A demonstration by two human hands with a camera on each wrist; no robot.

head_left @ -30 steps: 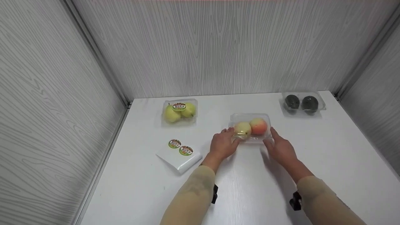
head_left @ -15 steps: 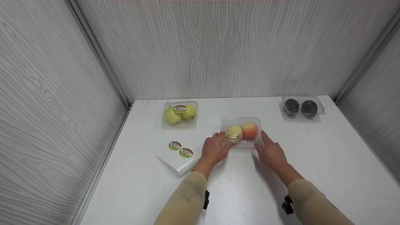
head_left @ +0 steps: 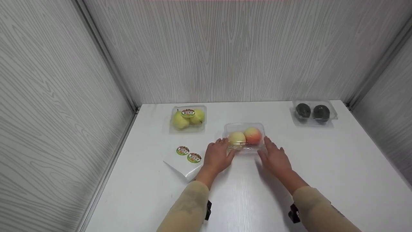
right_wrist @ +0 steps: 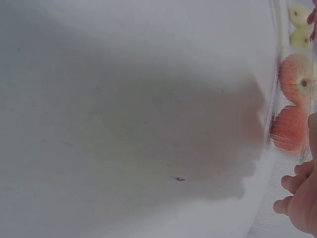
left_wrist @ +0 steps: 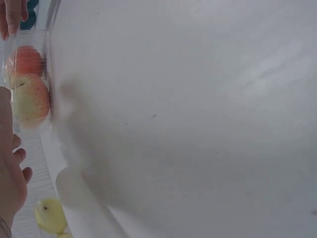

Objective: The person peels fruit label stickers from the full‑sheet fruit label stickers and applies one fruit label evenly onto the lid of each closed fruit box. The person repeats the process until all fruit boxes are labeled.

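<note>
A lidded clear plastic fruit box [head_left: 231, 127] lies on the white table with two red-and-yellow apples [head_left: 253, 136] inside. My left hand [head_left: 217, 157] holds its left front corner, thumb at the front and fingers along the side. At the opposite corner my right hand [head_left: 277, 160] grips the box the same way. Through the plastic, the apples [left_wrist: 30, 101] show in the left wrist view, beside part of my left hand [left_wrist: 10, 178]. The right wrist view has the box at its right edge, with curled fingers [right_wrist: 292, 184] of my right hand close by.
A white sheet [head_left: 180, 166] with two round fruit stickers lies left of my left hand. Behind it stands a clear box of pears [head_left: 181, 120] bearing such a sticker. Another clear box with two dark round fruits [head_left: 321, 112] stands back right. A grey wood-grain wall [head_left: 225, 51] closes the rear.
Both hands have slid the apple box to the left across the table, closer to the sticker sheet. The pear box and the dark-fruit box stay put; the head view has shifted slightly.
</note>
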